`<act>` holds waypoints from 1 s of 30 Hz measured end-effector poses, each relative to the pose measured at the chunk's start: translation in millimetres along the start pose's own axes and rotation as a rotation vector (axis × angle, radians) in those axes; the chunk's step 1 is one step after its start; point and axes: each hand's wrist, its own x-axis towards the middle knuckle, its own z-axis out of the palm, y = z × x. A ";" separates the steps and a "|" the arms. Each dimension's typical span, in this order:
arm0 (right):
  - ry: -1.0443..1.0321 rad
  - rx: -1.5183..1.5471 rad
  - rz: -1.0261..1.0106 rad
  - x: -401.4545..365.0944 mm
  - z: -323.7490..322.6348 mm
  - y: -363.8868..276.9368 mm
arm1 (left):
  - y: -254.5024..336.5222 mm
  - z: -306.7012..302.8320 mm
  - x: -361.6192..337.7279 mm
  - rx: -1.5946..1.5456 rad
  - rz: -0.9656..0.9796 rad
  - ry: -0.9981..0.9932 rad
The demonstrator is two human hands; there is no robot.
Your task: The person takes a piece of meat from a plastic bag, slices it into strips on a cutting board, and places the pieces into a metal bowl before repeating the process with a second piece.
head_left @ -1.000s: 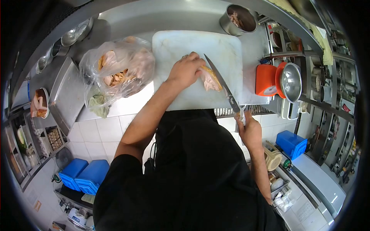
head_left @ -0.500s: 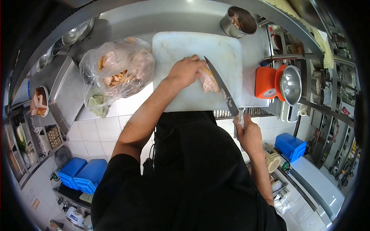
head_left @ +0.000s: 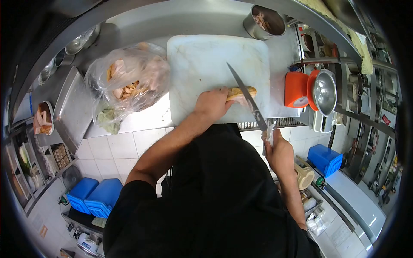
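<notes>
A piece of chicken meat with yellowish skin lies on the white cutting board, near its front right part. My left hand is closed on the left end of this piece, fingers pressed against it. My right hand is wrapped round the white-covered handle of a long kitchen knife, beyond the board's front edge. The blade slants up and left, crossing over the right part of the chicken in this view, its tip over the middle of the board.
Left of the board sits a clear plastic bag of cooked chicken, with a green cloth by it. A metal pot with meat strips stands at the back right. An orange scale with a metal bowl is to the right.
My left hand has brought the chicken toward me and turned it, so it now lies crosswise with its skin side showing. The knife stays at nearly the same place and slant.
</notes>
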 end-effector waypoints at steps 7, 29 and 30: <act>-0.083 -0.128 0.033 -21.4 10.4 15.6 | -2.1 -7.4 1.3 -0.011 0.158 0.179; 0.003 -0.064 -0.026 92.9 101.1 10.8 | -15.5 1.4 2.0 -0.136 0.211 0.133; 0.029 -0.051 -0.021 94.2 97.3 14.5 | -14.7 0.6 -0.2 -0.136 0.201 0.155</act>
